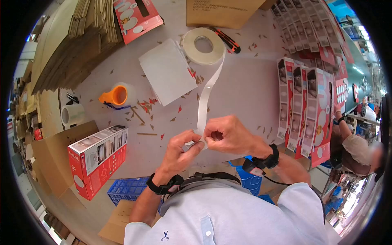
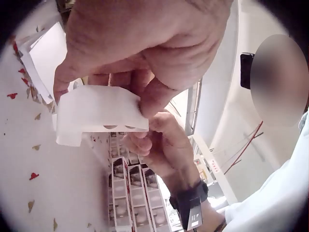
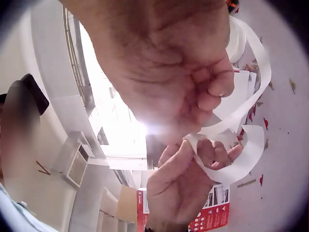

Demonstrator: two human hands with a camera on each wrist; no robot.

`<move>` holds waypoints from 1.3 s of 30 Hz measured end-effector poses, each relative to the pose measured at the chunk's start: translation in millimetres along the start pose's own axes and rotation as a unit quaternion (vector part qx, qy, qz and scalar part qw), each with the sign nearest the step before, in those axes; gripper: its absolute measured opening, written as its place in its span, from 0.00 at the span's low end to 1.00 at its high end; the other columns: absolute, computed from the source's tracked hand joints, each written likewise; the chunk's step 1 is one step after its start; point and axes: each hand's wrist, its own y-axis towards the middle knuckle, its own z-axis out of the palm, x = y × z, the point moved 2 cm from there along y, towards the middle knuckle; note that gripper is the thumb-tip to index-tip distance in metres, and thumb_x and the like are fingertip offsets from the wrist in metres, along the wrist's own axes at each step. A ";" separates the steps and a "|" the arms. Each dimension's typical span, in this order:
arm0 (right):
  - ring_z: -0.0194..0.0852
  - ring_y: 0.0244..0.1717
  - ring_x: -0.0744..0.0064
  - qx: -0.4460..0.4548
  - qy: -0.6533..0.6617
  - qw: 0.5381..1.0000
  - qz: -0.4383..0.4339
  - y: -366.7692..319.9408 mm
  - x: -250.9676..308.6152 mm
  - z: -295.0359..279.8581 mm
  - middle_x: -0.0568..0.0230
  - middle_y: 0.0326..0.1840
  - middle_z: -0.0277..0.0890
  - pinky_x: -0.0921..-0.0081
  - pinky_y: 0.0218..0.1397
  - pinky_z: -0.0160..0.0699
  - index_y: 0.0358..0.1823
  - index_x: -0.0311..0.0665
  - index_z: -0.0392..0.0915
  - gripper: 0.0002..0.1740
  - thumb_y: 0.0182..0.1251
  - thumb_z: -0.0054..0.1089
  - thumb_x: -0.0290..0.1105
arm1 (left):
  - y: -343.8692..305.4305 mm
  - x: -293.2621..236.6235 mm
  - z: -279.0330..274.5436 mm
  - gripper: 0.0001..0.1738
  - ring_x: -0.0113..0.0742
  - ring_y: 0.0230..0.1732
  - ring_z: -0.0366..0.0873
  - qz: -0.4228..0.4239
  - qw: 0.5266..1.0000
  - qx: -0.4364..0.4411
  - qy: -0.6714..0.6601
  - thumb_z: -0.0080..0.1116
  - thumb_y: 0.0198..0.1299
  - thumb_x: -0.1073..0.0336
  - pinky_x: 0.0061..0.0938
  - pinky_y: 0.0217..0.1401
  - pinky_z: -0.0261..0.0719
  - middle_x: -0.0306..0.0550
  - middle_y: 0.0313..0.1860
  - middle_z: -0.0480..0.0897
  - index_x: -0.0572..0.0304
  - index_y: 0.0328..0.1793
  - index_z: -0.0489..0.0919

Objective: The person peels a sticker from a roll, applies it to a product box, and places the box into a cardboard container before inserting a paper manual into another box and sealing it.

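On the pale grey tabletop sits a thick, cream, ring-shaped roll of paper-like tape. From the roll's right edge a long, narrow white strip runs out on its near side, its long axis pointing from roll to fingers. The right hand lies slightly nearer the roll than the left hand. The strip lies between the left thumb and fingers, which pinch it; the right thumb and finger, curled together, appear to pinch it just beside them.

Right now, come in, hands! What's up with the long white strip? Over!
Left hand pinching long flat white strip. Right hand pinching it too. Strip running to round white roll. Small red and brown scraps nearby, none seem blocking.
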 end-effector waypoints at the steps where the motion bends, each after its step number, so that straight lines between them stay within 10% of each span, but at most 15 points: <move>1: 0.75 0.24 0.71 -0.016 0.004 1.000 -0.002 0.5 -1.9 1.8 0.68 0.27 0.83 0.71 0.30 0.77 0.33 0.34 0.83 0.03 0.61 0.65 0.26 | -0.9 4.3 -0.4 0.05 0.23 0.41 0.78 -0.014 0.999 -0.002 -0.038 0.65 0.72 0.68 0.21 0.47 0.73 0.35 0.41 0.85 0.59 0.48 0.87; 6: 0.76 0.30 0.79 -0.090 0.176 0.973 0.121 -16.9 -10.2 -10.7 0.71 0.29 0.82 0.78 0.36 0.74 0.33 0.37 0.83 0.02 0.63 0.64 0.28 | -10.2 2.5 6.3 0.05 0.20 0.44 0.78 -0.094 0.962 -0.019 -0.255 0.65 0.71 0.69 0.21 0.49 0.74 0.34 0.41 0.86 0.62 0.48 0.87; 14: 0.75 0.45 0.81 -0.028 0.577 0.783 0.229 -32.4 -61.1 11.8 0.67 0.47 0.80 0.79 0.42 0.70 0.37 0.45 0.79 0.05 0.69 0.66 0.35 | -13.0 4.8 -1.2 0.09 0.20 0.43 0.80 -0.073 0.935 -0.046 -0.343 0.66 0.72 0.64 0.21 0.54 0.74 0.34 0.41 0.88 0.62 0.49 0.87; 26: 0.81 0.29 0.79 -0.102 0.504 0.844 0.152 -11.4 -40.0 20.4 0.69 0.34 0.81 0.79 0.33 0.81 0.41 0.38 0.83 0.04 0.75 0.62 0.29 | -12.8 16.1 14.7 0.09 0.24 0.50 0.79 -0.066 0.964 -0.118 -0.228 0.67 0.70 0.69 0.24 0.59 0.73 0.34 0.43 0.86 0.60 0.53 0.87; 32: 0.82 0.29 0.78 -0.115 0.483 0.857 0.136 -18.0 -39.8 24.7 0.65 0.31 0.83 0.79 0.34 0.85 0.42 0.37 0.82 0.05 0.75 0.62 0.30 | -5.4 -3.9 18.7 0.14 0.27 0.42 0.80 0.149 0.924 -0.289 0.202 0.72 0.58 0.74 0.25 0.52 0.77 0.40 0.35 0.81 0.59 0.51 0.90; 35: 0.83 0.29 0.77 -0.117 0.475 0.863 0.125 -18.6 -42.7 26.5 0.65 0.32 0.83 0.78 0.34 0.86 0.42 0.37 0.82 0.05 0.75 0.62 0.30 | -6.8 -0.1 17.5 0.16 0.28 0.40 0.83 -0.008 0.980 -0.195 0.025 0.71 0.58 0.75 0.24 0.49 0.80 0.44 0.39 0.84 0.59 0.54 0.90; 39: 0.82 0.32 0.78 -0.136 0.454 0.874 0.110 -18.5 -45.6 28.8 0.66 0.36 0.84 0.78 0.36 0.84 0.43 0.36 0.84 0.04 0.74 0.64 0.28 | -5.6 6.9 22.6 0.19 0.29 0.42 0.85 0.024 0.979 -0.179 -0.090 0.70 0.60 0.76 0.25 0.49 0.84 0.46 0.43 0.87 0.66 0.59 0.88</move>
